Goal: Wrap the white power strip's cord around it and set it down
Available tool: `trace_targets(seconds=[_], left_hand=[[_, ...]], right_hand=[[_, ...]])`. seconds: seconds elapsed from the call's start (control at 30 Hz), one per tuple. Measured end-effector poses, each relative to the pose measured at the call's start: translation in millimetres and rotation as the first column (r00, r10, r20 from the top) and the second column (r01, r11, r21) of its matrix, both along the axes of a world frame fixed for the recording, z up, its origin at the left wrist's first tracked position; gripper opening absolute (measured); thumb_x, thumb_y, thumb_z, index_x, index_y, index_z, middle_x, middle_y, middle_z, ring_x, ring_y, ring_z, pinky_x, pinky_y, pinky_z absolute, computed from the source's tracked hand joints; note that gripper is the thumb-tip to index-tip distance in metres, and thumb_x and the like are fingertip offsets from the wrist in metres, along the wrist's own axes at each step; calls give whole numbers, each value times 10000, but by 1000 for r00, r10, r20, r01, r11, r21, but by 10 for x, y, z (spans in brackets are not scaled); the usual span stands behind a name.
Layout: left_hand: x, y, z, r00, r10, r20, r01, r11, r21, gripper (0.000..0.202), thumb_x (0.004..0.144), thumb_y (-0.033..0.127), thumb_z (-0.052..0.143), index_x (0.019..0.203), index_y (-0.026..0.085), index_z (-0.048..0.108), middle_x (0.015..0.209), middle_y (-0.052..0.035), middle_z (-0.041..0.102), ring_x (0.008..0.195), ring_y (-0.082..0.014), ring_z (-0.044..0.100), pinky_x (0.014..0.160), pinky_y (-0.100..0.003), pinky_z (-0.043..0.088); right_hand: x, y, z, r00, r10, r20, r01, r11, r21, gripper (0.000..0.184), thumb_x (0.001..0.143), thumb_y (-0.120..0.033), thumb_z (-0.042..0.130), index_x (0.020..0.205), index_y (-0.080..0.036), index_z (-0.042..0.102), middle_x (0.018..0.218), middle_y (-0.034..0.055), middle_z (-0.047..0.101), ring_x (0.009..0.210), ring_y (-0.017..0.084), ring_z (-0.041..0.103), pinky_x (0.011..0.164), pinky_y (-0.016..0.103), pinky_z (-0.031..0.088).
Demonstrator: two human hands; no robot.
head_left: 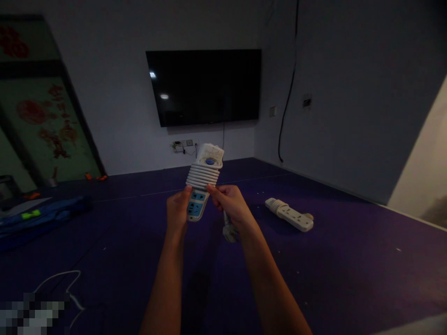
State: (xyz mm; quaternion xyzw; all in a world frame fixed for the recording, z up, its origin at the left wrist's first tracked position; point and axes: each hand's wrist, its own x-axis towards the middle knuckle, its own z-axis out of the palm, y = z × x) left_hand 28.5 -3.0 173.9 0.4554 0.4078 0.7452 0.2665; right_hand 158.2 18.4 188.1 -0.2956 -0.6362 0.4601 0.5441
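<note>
Between my hands is a white power strip [197, 210] with blue socket faces, raised and tilted in front of me. Its white cord [203, 176] is wound in several turns around the upper half, below a blue switch. My left hand [178, 207] is closed on the strip's left edge, thumb against the coils. On the right edge my right hand [230, 200] pinches at the lowest turns. A plug [229, 232] hangs below my right hand, partly hidden by it. Another white power strip [295, 217], its cord wrapped round one end, lies on the purple floor to the right.
A dark television [209, 88] hangs on the far wall, with wall sockets [183, 145] and wires beneath. A black cable [288, 102] dangles down the right wall. Blue cloth [52, 211] lies at left; a thin white cable [75, 284] is on the floor at lower left.
</note>
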Motion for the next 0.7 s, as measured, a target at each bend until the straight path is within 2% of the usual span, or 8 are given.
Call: trace_targets(seconds=[0.07, 0.13, 0.2, 0.27, 0.33, 0.47, 0.7], left_hand=[[4, 4, -9, 1000, 6, -6, -6, 1000, 18, 478, 634, 598, 639, 583, 123, 630, 515, -8, 583, 425, -97, 488, 424, -219, 373], [3, 11, -17, 1000, 9, 10, -9, 999, 40, 476, 643, 596, 635, 607, 122, 652, 531, -17, 603, 437, -104, 510, 433, -221, 389], [-5, 19, -21, 998, 34, 50, -37, 997, 60, 473, 645, 594, 634, 624, 123, 664, 545, -22, 619, 448, -108, 530, 440, -220, 403], [-22, 22, -18, 993, 71, 91, -78, 994, 73, 470, 640, 592, 638, 645, 123, 674, 564, -29, 635, 460, -113, 552, 447, -221, 418], [-45, 19, -9, 988, 100, 119, -110, 991, 73, 474, 638, 592, 638, 668, 121, 680, 573, -35, 644, 463, -120, 566, 450, -226, 431], [-96, 11, 1, 975, 165, 152, -173, 984, 46, 497, 661, 602, 606, 698, 111, 674, 573, -38, 643, 454, -133, 575, 453, -244, 451], [-94, 111, -89, 947, 309, 88, -316, 946, 77, 472, 699, 579, 584, 667, 115, 664, 551, -15, 607, 451, -118, 534, 447, -231, 433]], right_hand=[[9, 5, -1, 999, 32, -30, -32, 999, 7, 452, 675, -581, 638, 655, -129, 632, 461, -46, 459, 410, 56, 345, 407, 208, 237], [31, 7, 8, 994, 87, -67, -86, 996, 15, 441, 701, -513, 653, 888, -115, 678, 530, -28, 542, 448, 61, 388, 437, 203, 280], [66, 3, 24, 984, 148, -94, -148, 989, 12, 515, 739, -442, 644, 1139, -119, 612, 648, 6, 635, 500, 70, 452, 488, 205, 347], [111, -9, 44, 976, 193, -96, -194, 981, 1, 572, 774, -376, 623, 1278, -129, 512, 765, 40, 688, 564, 83, 513, 543, 213, 403], [157, -26, 61, 973, 216, -83, -217, 976, -5, 571, 797, -319, 603, 1321, -139, 466, 833, 58, 707, 619, 93, 552, 572, 215, 430], [225, -65, 82, 969, 229, -90, -230, 973, 5, 517, 818, -240, 573, 1317, -162, 463, 876, 65, 720, 670, 99, 591, 594, 211, 454], [201, -112, 91, 977, 206, -64, -203, 978, 54, 469, 803, -232, 589, 1264, -180, 520, 892, 68, 716, 710, 125, 628, 576, 221, 473]])
